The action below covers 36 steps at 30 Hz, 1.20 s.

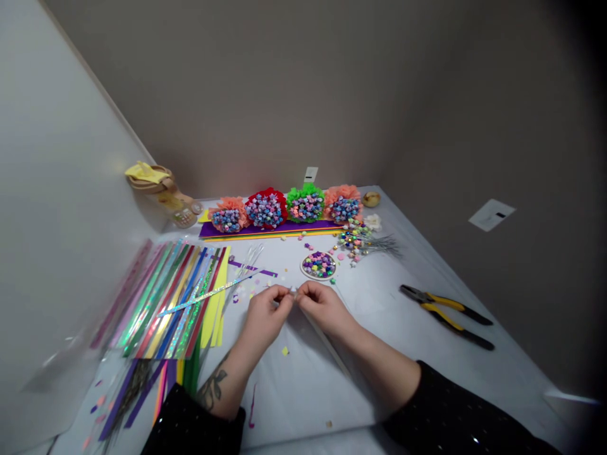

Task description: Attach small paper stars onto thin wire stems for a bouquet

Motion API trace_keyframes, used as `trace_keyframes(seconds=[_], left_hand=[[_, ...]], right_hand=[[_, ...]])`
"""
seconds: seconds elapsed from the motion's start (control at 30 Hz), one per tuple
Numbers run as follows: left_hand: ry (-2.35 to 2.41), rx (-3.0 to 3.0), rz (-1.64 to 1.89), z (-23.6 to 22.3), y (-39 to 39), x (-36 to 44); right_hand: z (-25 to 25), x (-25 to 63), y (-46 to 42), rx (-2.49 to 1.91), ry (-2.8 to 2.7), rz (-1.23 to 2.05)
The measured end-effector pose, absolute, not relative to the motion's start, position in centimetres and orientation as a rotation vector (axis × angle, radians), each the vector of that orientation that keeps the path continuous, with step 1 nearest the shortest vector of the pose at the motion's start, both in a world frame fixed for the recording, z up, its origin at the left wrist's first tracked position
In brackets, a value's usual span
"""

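My left hand [267, 309] and my right hand [327, 308] meet over the middle of the white table, fingertips almost touching. Both pinch the end of a pale, narrow strip [327, 344], which trails from under my right hand toward the table's near edge. The small end between the fingertips is mostly hidden. Just beyond my hands sits a round dish [303, 272] filled with small folded paper stars [319, 264], mainly purple, pink and white. A shiny holographic strip [208, 295] lies to the left of my left hand.
Colourful strips [165, 303] cover the left side. Pliers [448, 316] with yellow-black handles lie at right. Along the back stand several crepe-paper flowers [263, 209] with star centres, near a purple sheet [284, 229]. Wire-stemmed stars [353, 240] and a sandal-like object [164, 193] lie farther off.
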<state>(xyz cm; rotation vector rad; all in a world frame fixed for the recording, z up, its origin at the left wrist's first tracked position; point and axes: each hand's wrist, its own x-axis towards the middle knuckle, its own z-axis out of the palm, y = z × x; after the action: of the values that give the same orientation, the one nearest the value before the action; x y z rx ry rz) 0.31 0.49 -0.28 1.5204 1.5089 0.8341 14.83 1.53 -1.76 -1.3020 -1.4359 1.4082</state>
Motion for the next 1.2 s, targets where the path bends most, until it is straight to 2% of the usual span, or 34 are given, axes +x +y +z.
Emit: trace_keyframes(seconds=[0.47,0.77,0.87,1.07,1.2], left_hand=[[1.514,1.849,0.745,-0.7,0.5,0.0],[1.505,1.772,0.779,-0.6,0.3,0.3],[1.510,1.659,0.800,-0.3,0.4,0.4],[1.537,1.348,0.934,-0.2,1.1,-0.9],[1.497,1.217,0.912,-0.3,1.1,-1.1]], right_hand=[[-2.6,14.6,1.2,-1.363,-1.558,1.243],[-2.7,14.5,1.2,-1.341,-1.524,1.241],[-2.2,14.6,1.2,-1.317,-1.418,1.346],[-0.8,15.7,1.9,-0.976,-0.691,1.971],[-0.6,16.0,2.0,-0.852,-0.593,2.014]])
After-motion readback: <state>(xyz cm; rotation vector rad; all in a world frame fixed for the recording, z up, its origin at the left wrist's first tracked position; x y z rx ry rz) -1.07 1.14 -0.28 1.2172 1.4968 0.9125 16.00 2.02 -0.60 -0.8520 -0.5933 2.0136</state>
